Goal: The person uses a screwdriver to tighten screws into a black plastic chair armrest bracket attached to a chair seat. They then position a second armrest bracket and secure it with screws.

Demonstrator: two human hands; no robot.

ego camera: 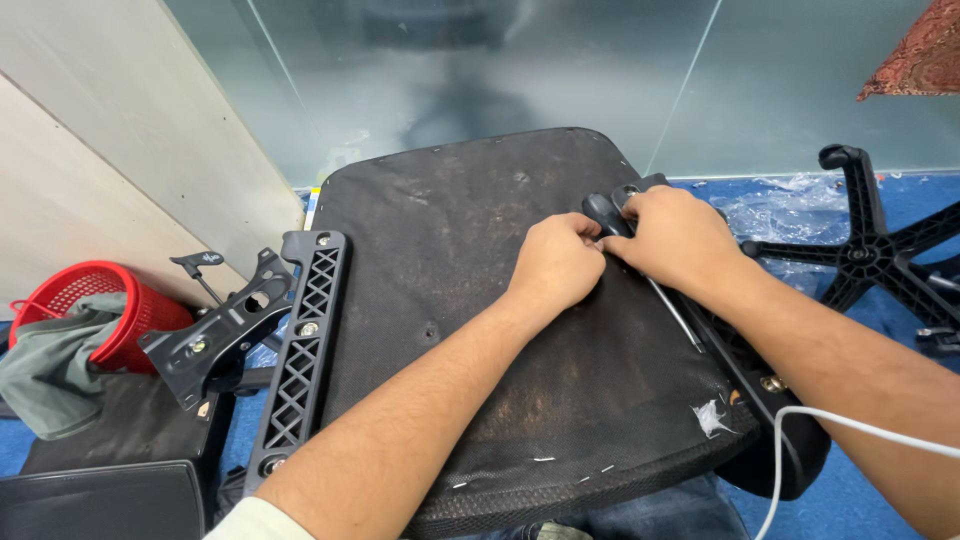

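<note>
Blue carpet floor (880, 480) ran up to a frosted glass partition (520, 70) at twelve o'clock, with a pale wooden panel (120, 140) leaning at ten o'clock. An upturned black fabric-covered office chair seat (460, 330) filled the middle of the view, its dusty underside facing up and a few staples showing along the near edge at six o'clock.

Left hand (556, 262) rested on the seat underside at about one o'clock from its centre, its fingers curled and pressed together at the tips, pinching something too small to make out beside the tool handle. Right hand (676, 238) lay just beside it, touching it, with its fingers closed around the black handle of a screwdriver (640, 262), whose thin metal shaft slanted down toward five o'clock across the seat. Under the right hand sat a black plastic armrest bracket (745, 365), running along the seat's three o'clock edge.

At nine o'clock a second black lattice armrest bracket (300, 350) was fixed along the seat's other edge, with a black metal tilt mechanism plate (215, 335) just beyond it. A red plastic mesh basket (95, 305) with grey cloth (50, 365) stood further out. A black five-star chair base (880, 250) lay at three o'clock, and a white cable (800, 440) crossed the right forearm at five o'clock.
</note>
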